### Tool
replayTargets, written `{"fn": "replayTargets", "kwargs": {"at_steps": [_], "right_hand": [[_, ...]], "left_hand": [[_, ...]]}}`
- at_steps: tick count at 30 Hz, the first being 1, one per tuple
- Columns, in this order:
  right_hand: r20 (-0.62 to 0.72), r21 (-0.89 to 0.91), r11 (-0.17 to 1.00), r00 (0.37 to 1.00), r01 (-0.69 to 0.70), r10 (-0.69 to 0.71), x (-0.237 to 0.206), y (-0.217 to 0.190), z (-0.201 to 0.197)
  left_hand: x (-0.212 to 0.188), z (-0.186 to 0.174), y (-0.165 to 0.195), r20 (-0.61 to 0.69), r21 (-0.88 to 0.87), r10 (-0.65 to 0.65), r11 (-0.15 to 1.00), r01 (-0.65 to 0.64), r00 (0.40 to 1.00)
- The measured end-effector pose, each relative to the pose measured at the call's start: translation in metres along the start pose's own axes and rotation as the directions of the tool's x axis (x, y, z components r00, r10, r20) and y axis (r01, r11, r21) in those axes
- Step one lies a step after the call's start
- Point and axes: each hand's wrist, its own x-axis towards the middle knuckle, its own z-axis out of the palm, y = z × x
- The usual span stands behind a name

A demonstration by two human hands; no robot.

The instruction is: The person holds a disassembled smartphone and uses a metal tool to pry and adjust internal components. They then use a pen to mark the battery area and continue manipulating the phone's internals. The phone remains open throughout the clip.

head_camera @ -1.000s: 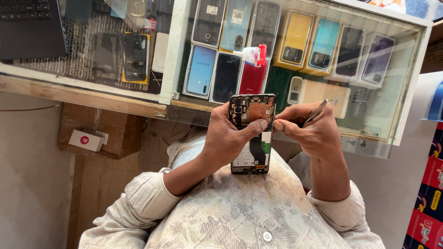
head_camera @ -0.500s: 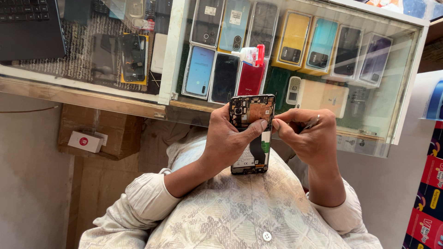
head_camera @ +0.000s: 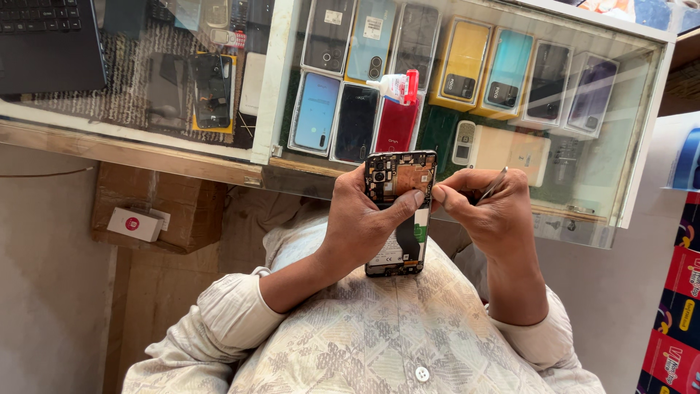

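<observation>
Black, back-removed smartphone with exposed circuitry (head_camera: 397,211) stands upright, gripped along its left edge by the left hand (head_camera: 364,219). Just right, the right hand (head_camera: 488,211) pinches thin metal tweezers (head_camera: 493,184) beside its right edge, near the glass worktop (head_camera: 583,226).

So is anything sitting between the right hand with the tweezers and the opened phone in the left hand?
Nothing visible does. The left hand holds the opened phone upright, its thumb across the board. The right hand sits right beside the phone's edge, fingertips almost touching that thumb, with the tweezers pointing up and away from the phone.
</observation>
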Motion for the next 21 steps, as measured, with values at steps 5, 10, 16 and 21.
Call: {"fn": "replayTargets", "kwargs": {"at_steps": [5, 10, 16, 21], "right_hand": [[0.011, -0.044, 0.999, 1.0, 0.017, -0.017, -0.004, -0.007, 0.001], [-0.007, -0.051, 0.998, 1.0, -0.023, 0.023, -0.008, -0.011, 0.003], [-0.021, -0.012, 0.999, 0.999, -0.036, 0.036, -0.01, -0.006, 0.004], [0.063, 0.112, 0.993, 0.998, -0.036, 0.029, -0.005, 0.007, -0.003]], "left_hand": [[-0.003, 0.0, 0.001, -0.035, 0.055, -0.005, 0.998, 0.007, 0.999], [-0.003, 0.0, 0.001, -0.043, 0.09, 0.014, 0.996, -0.01, 0.999], [-0.006, 0.001, 0.002, -0.045, 0.104, 0.008, 0.995, -0.004, 0.999], [-0.007, 0.002, 0.001, -0.028, 0.052, 0.021, 0.998, -0.019, 0.999]]}}
